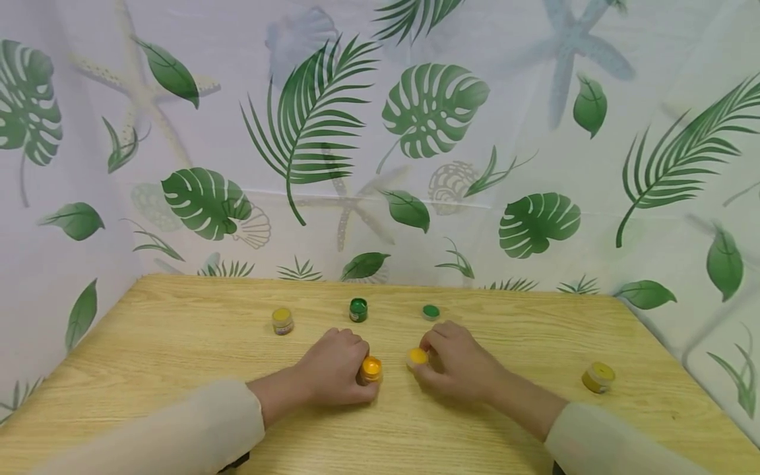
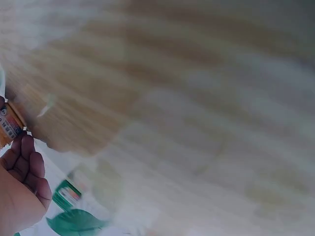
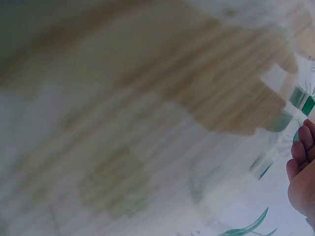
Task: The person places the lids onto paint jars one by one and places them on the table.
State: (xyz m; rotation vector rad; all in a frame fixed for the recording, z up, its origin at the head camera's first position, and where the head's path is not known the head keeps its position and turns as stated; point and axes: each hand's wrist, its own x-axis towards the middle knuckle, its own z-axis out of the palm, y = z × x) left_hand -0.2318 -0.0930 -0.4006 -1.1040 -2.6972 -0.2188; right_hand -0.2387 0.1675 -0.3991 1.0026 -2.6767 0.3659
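On the table [image 1: 178, 343] I see my left hand [image 1: 332, 373] and right hand [image 1: 460, 363] side by side near the middle, a small pot [image 1: 371, 369] in the left, a lid [image 1: 417, 357] at the right's fingertips. Behind them stand three items in a row: a jar [image 1: 282, 320] left, another jar [image 1: 358, 309] centre, a loose lid [image 1: 431, 311] right. A fourth jar [image 1: 598, 377] sits far right.

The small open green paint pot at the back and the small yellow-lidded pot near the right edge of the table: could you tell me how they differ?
The small open green paint pot has no lid and shows green paint; the small yellow-lidded pot is closed. The green pot stands at the back, beyond the left hand; the yellow-lidded one sits off to the right, away from the right hand. Neither hand touches either. Both are small, round and upright on the wooden table.
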